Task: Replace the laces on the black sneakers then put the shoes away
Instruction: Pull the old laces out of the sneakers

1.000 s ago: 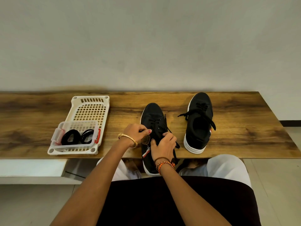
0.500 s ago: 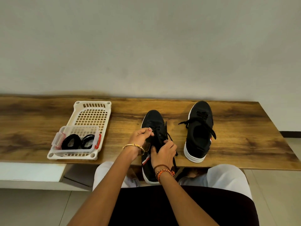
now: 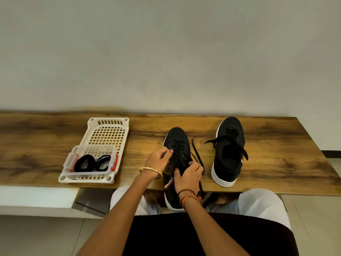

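From the head camera, the near black sneaker (image 3: pixel 178 159) lay on the wooden bench (image 3: pixel 276 154), its heel hanging over the front edge. The left hand (image 3: pixel 160 161) pinched what seemed to be its lace (image 3: pixel 197 157) near the eyelets, and the right hand (image 3: pixel 189 177) curled round the tongue area. The second sneaker (image 3: pixel 229 154) stood just beside, its lace loose. Coiled black laces (image 3: pixel 92 163) sat in a clear box (image 3: pixel 73 163) on the white basket (image 3: pixel 108 130). Judging by this, unlacing was underway; relacing and storing remained.
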